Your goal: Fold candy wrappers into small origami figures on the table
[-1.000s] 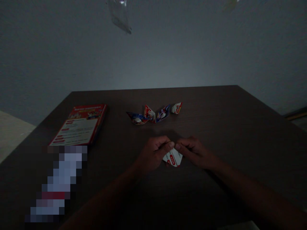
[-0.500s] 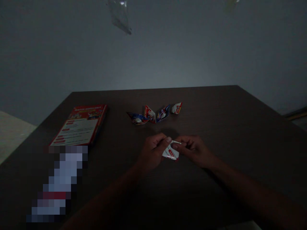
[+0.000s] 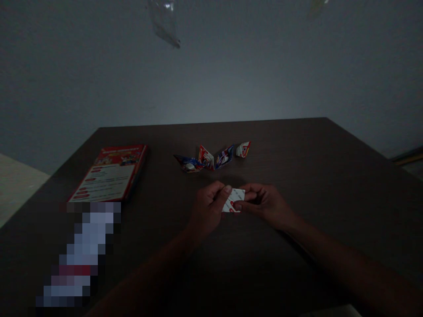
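Note:
A small folded white paper piece [image 3: 236, 195] with red marks is held between both hands over the middle of the table. My left hand [image 3: 210, 206] pinches its left side, thumb on top. My right hand [image 3: 264, 202] grips the right edge with thumb and fingers. Beyond the hands stand folded printed papers: a dark blue one [image 3: 191, 164], a red and white one [image 3: 206, 157], a blue one [image 3: 225, 157] and a white and red one [image 3: 243, 149] a little apart at the right.
On the left of the dark table [image 3: 291, 145] lies a red and white printed pad or book [image 3: 107, 176]. A pixelated patch covers something below it. Behind the table rises a grey wall with a clear plastic piece [image 3: 165, 22] on it.
The paper in my hands has been turned and now shows a squarer white face. My right thumb has moved down to its lower right part.

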### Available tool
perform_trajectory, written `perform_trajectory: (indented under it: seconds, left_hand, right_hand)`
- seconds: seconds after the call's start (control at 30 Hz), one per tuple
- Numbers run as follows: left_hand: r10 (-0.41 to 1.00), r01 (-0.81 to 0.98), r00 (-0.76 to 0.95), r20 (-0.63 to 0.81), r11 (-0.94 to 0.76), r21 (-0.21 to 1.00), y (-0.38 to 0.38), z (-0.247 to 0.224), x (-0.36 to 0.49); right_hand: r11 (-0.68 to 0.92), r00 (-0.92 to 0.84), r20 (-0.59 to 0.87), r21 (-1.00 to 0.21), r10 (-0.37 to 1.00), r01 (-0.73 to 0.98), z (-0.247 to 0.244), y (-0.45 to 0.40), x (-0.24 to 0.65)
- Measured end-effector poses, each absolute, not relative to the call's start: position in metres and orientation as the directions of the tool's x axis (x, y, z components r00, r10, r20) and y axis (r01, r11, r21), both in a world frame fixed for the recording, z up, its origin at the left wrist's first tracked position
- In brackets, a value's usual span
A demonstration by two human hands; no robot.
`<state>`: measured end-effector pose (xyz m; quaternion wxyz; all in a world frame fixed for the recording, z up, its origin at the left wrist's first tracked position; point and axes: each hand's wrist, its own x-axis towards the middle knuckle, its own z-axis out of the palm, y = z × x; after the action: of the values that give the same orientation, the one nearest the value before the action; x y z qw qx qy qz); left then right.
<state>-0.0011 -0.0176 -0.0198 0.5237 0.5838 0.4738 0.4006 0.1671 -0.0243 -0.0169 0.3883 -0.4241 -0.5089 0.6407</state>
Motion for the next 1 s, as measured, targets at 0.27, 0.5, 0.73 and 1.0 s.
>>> perform_trajectory:
  seconds: [0.27, 0.5, 0.73, 1.0]
  left_hand:
    - [0.878, 0.208, 0.479, 0.006, -0.120, 0.971, -0.012, -0.020, -0.012]
    - [0.793, 0.343, 0.605, 0.070, -0.339, 0.876, -0.011, -0.016, -0.008]
    - [0.838, 0.330, 0.544, 0.044, -0.262, 0.907, -0.013, -0.018, -0.003]
    - [0.827, 0.430, 0.547, 0.131, -0.412, 0.803, -0.015, -0.007, 0.000]
  right_hand:
    - [-0.043, -0.387, -0.053, -0.998, 0.920, 0.034, -0.012, -0.024, 0.173]
    - [-0.045, -0.409, -0.055, -0.998, 0.911, 0.033, -0.014, -0.025, 0.172]
    - [0.032, -0.272, 0.016, -0.998, 0.962, 0.053, -0.019, -0.029, 0.165]
    - [0.116, -0.348, 0.053, -0.980, 0.936, 0.163, -0.014, -0.032, 0.170]
